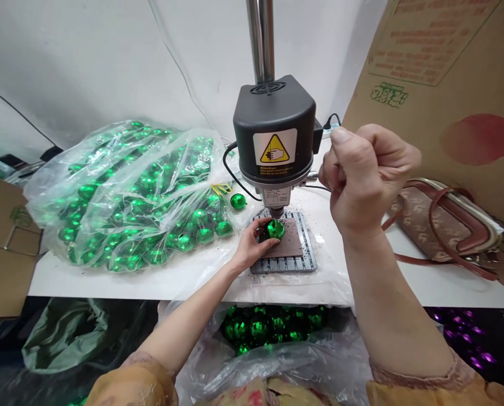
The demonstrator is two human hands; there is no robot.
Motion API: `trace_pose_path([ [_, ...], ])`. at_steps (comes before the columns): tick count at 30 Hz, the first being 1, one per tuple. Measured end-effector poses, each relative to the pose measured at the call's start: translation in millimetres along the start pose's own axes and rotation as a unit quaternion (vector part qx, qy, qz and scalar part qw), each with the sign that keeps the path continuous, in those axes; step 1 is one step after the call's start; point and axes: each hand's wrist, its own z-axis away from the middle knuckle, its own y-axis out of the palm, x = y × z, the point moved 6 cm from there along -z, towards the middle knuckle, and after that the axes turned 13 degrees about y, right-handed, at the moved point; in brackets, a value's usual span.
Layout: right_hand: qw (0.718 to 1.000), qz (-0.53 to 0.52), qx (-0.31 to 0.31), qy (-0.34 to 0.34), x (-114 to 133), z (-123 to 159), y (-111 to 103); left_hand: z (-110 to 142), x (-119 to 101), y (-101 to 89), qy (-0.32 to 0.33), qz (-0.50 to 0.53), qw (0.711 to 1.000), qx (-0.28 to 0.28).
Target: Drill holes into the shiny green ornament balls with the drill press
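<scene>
While the left hand (250,248) holds a shiny green ball (276,229) against a brown pad (283,248), its fingers (264,239) curl around the ball's near side, and the ball sits right under the tip of a drill bit (276,213). Being round, the ball shows no long axis. The left hand is the nearer one; the right hand (368,180) is raised well above and to the right, its fingers (362,141) pressed into a fist with nothing visible in them.

The pad lies on a slotted metal plate (283,265), below a black drill head (275,127) on a steel column (260,39). A clear plastic bag (125,197) of green balls and one loose ball (238,201) lie to the left on a white surface (108,285). A brown handbag (444,225) lies on the right, before a cardboard sheet (446,73). Another plastic bag (260,366) of green balls sits below the surface.
</scene>
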Motion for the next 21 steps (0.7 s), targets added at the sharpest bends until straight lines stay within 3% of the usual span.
trace_pose_path([
  [6,1.0,0.018,0.001,0.003,-8.1,-0.4,-2.3,7.2,-12.7,14.6,0.029,-0.018,0.999,0.018],
  [15,0.998,0.058,0.017,-0.005,-6.6,0.1,-2.5,7.6,-4.7,19.8,-0.001,0.007,1.0,-0.016],
  [21,0.999,-0.044,0.012,-0.024,-0.1,11.8,-4.3,7.6,-6.5,19.7,0.01,0.011,1.0,-0.019],
])
